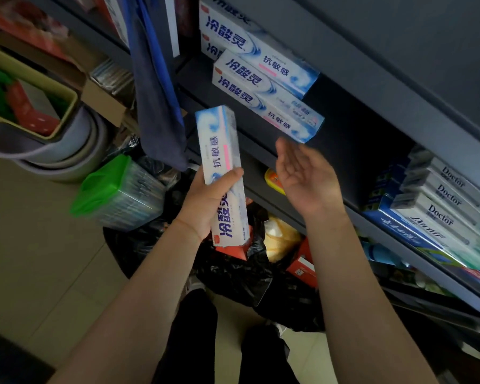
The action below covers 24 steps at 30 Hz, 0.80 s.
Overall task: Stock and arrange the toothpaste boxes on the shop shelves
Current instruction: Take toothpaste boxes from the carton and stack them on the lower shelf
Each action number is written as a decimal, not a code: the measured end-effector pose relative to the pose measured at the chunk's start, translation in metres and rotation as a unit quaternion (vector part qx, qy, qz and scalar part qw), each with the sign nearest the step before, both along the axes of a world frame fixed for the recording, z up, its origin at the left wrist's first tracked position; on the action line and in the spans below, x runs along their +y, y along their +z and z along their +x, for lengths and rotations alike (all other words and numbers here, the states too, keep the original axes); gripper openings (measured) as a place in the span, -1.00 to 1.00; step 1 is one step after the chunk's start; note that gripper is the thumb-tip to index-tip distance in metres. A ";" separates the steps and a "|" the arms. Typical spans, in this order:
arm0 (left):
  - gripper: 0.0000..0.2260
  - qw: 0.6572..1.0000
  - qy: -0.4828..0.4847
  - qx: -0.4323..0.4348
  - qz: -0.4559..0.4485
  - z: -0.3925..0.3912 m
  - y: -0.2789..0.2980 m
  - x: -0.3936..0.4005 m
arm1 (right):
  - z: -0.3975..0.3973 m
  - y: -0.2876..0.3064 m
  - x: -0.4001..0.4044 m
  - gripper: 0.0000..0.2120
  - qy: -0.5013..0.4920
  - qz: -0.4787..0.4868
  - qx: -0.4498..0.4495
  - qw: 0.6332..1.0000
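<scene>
- Gripping a toothpaste box [224,176] near its lower end, the left hand [205,206] is curling thumb and fingers round it; the glossy white-and-blue carton's long axis is pointing up and away toward the shelf.
- Hovering just right of it, the right hand [305,176] is lying relaxed, palm up, holding nothing.
- Resting beyond, stacked matching cartons [266,87] are slanting along the dark shelf [358,145].

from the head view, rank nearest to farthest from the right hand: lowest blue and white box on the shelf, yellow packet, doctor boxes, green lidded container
From the right hand:
1. Lowest blue-and-white box, just above the fingertips.
2. Yellow packet, just left; nearly as close.
3. Doctor boxes, far right.
4. Green-lidded container, far left.
</scene>
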State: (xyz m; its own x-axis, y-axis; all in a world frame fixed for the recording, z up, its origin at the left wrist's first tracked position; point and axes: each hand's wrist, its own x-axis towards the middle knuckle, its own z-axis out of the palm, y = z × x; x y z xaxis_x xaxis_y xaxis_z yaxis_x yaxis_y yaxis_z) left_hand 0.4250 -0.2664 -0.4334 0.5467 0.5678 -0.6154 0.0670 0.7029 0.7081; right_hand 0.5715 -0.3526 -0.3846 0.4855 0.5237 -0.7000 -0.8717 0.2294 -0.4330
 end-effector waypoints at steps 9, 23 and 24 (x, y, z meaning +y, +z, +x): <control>-0.30 0.655 -0.221 0.184 0.699 0.010 0.003 0.001 | -0.045 0.005 -0.007 -0.59 0.161 -0.260 -0.210 0.929; -0.45 0.996 0.065 -0.030 -0.052 0.040 0.026 0.024 | -0.021 0.019 -0.010 -0.58 0.052 -0.177 -0.163 0.969; -0.49 0.994 0.084 -0.027 -0.057 0.047 0.029 0.027 | -0.020 0.020 -0.010 -0.53 0.055 -0.170 -0.164 0.970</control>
State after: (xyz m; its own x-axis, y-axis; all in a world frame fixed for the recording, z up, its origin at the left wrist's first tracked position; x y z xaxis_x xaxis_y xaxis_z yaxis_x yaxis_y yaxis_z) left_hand 0.4715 -0.2390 -0.4047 0.4839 0.5829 -0.6527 -0.0947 0.7763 0.6232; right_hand 0.5516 -0.3625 -0.3643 0.6659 0.3511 -0.6583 -0.6852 -0.0613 -0.7258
